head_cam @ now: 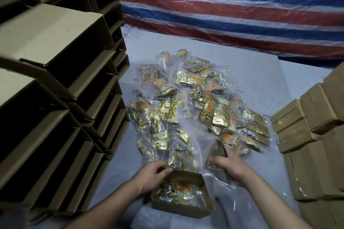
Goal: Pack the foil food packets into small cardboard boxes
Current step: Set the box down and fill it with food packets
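Clearly the packing is well under way but far from finished. Nearest, an open small cardboard box (pixel 183 204) sits on the bench (pixel 260 83), already holding at least one clear bag of gold foil packets (pixel 178 189); whether it is full I cannot tell. The left hand (pixel 154 174) has its grip curled over the box's far rim, fingers bent round the edge, steadying it. Just right of that grip, the right hand (pixel 229 163) is blurred; its fingers look laid over a clear bag of packets (pixel 219 151) at the near edge of the heap, but I cannot tell whether they pinch it or only rest on it.

Beyond both grips, a large loose heap of bagged packets (pixel 195 102) spreads across the bench, so most of the work looks left to do. Right of the right-hand grip, closed small boxes (pixel 296 126) are stacked in rows on larger brown cartons (pixel 323 173), presumably the finished share. Left of the left-hand grip stands a tall stack of open, empty boxes (pixel 55 80) waiting their turn. Farthest back hangs a striped tarpaulin (pixel 232 5).
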`<state>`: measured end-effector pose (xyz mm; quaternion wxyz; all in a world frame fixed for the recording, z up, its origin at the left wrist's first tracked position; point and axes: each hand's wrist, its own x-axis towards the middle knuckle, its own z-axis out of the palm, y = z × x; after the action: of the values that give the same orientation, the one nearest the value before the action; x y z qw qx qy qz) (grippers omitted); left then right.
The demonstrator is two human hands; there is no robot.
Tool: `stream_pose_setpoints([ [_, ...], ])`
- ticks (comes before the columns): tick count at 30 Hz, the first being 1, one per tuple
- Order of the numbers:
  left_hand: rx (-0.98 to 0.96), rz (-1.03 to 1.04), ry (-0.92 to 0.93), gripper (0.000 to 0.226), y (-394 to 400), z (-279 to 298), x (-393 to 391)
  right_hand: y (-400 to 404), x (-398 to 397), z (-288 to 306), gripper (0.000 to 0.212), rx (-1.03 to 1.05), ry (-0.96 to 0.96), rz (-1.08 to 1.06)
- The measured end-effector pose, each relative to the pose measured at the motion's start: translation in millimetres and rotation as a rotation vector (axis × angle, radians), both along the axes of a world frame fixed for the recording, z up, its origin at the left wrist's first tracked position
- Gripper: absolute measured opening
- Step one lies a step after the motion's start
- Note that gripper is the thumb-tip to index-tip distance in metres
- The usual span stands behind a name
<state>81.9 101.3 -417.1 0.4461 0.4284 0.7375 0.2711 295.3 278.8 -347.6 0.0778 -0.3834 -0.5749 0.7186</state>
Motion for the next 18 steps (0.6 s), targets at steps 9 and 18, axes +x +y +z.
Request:
stream_pose_setpoints([
  [9, 0.034, 0.034, -0.106, 0.010, 3, -3, 3, -52, -29, 4, 0.010, 0.281, -0.268, 0.853],
  [18, 0.012, 0.124, -0.246, 0.010, 4, -10, -2, -59, -45, -25, 0.029, 0.481, -0.400, 0.997],
])
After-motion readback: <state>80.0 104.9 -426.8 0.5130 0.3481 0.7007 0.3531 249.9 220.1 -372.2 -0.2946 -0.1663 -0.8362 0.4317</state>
